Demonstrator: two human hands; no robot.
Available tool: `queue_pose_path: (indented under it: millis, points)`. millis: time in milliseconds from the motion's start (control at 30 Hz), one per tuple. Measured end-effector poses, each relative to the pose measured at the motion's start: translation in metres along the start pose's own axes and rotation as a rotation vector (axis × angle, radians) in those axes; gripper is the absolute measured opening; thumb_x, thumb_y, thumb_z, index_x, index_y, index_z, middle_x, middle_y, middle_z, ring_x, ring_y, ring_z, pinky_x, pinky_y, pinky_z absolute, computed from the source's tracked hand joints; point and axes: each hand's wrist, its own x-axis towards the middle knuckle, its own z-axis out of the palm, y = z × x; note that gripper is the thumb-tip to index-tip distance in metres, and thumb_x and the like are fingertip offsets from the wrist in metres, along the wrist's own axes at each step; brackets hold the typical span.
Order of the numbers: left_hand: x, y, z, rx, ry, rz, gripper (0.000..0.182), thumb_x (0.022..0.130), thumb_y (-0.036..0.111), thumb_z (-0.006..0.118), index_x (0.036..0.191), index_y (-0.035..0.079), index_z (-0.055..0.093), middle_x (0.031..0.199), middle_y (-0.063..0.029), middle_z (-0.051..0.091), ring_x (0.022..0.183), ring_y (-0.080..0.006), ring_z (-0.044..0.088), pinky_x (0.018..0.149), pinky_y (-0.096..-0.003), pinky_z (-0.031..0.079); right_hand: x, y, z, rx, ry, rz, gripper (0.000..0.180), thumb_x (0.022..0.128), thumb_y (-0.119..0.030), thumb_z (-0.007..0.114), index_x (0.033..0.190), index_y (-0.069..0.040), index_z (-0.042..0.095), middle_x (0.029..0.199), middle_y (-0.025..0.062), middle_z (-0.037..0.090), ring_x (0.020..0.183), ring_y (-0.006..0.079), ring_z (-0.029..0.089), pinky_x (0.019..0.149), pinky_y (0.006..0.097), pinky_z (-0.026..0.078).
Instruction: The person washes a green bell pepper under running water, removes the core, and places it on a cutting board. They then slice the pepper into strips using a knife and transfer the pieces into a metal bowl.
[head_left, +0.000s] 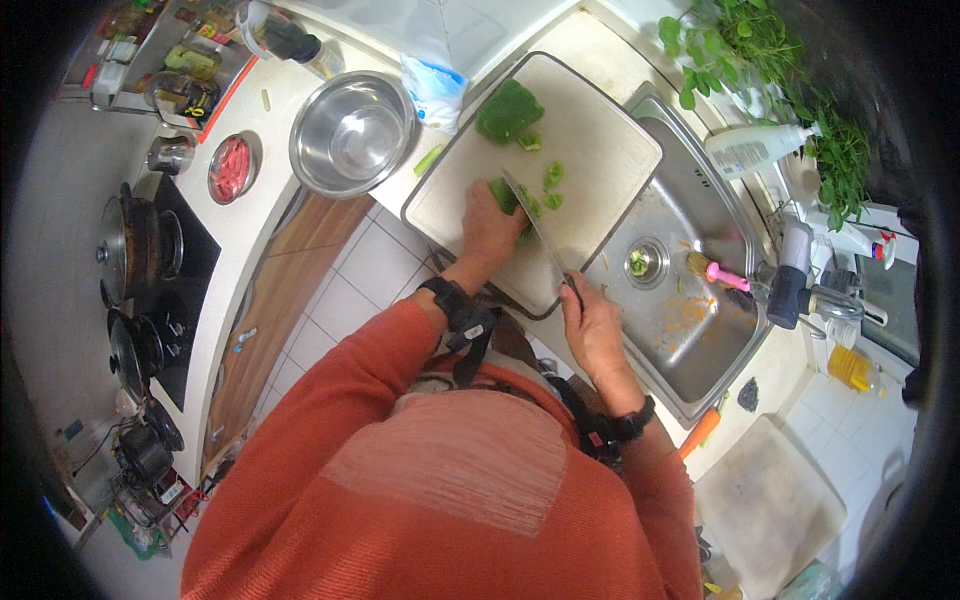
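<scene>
My left hand (489, 225) presses a piece of green bell pepper (503, 195) onto the white cutting board (600, 142). In my right hand (594, 324) is the dark handle of a kitchen knife (541, 229). Its blade reaches up and left across the board and lies against the pepper beside my left fingers. Cut bits of green pepper (553, 176) are scattered just right of the blade. A larger piece of green bell pepper (510, 111) rests near the board's far corner. My fingers partly hide the held piece.
Left of the board stands a steel bowl (352, 135), with a small dish of raw meat strips (229, 171) beyond it. The steel sink (667, 345) adjoins the board's right side and holds a pink-handled brush (716, 273). A carrot (699, 435) lies near the sink's front edge.
</scene>
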Motion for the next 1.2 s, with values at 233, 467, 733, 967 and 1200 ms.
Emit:
queue_pose_path:
  millis: [233, 467, 733, 967, 1200]
  points:
    - [-0.001, -0.003, -0.006, -0.013, -0.023, 0.033, 0.057, 0.08, 0.028, 0.079, 0.116, -0.004, 0.047, 0.115, -0.0278, 0.057, 0.109, -0.0464, 0.058, 0.094, -0.0523, 0.047, 0.023, 0.023, 0.022, 0.341, -0.05, 0.198, 0.034, 0.103, -0.022, 0.059, 0.124, 0.004, 0.065, 0.093, 0.0274, 0.07, 0.084, 0.0332, 0.072, 0.08, 0.0396, 0.054]
    - [0.0, -0.005, -0.005, -0.035, -0.022, 0.05, 0.055, 0.08, 0.025, 0.078, 0.116, -0.003, 0.048, 0.113, -0.0274, 0.057, 0.109, -0.0451, 0.057, 0.094, -0.0512, 0.046, -0.004, 0.009, -0.014, 0.302, -0.082, 0.239, 0.036, 0.105, -0.025, 0.057, 0.123, 0.005, 0.065, 0.087, 0.0227, 0.07, 0.081, 0.0199, 0.066, 0.08, 0.0358, 0.053]
    - [0.003, -0.015, -0.004, -0.032, -0.048, 0.117, 0.054, 0.082, 0.023, 0.077, 0.117, -0.003, 0.046, 0.114, -0.0287, 0.056, 0.108, -0.0457, 0.056, 0.093, -0.0516, 0.045, 0.015, 0.011, 0.005, 0.245, -0.084, 0.177, 0.035, 0.105, -0.025, 0.057, 0.12, 0.004, 0.066, 0.097, 0.0278, 0.07, 0.094, 0.033, 0.073, 0.082, 0.04, 0.054]
    - [0.001, -0.019, -0.009, -0.071, -0.017, 0.12, 0.054, 0.084, 0.024, 0.076, 0.122, -0.002, 0.048, 0.108, -0.0272, 0.064, 0.102, -0.0451, 0.063, 0.091, -0.0504, 0.049, 0.021, 0.017, 0.026, 0.417, -0.068, 0.271, 0.038, 0.106, -0.026, 0.056, 0.126, 0.005, 0.064, 0.075, 0.0025, 0.058, 0.07, 0.0117, 0.054, 0.067, 0.0293, 0.045]
    - [0.007, -0.035, -0.028, -0.221, -0.127, 0.114, 0.056, 0.086, 0.024, 0.076, 0.128, -0.002, 0.049, 0.111, -0.0281, 0.066, 0.106, -0.0473, 0.064, 0.091, -0.0516, 0.051, -0.008, -0.003, -0.009, 0.359, -0.083, 0.276, 0.034, 0.104, -0.024, 0.06, 0.125, 0.003, 0.065, 0.076, 0.0066, 0.06, 0.07, 0.0112, 0.052, 0.066, 0.0298, 0.048]
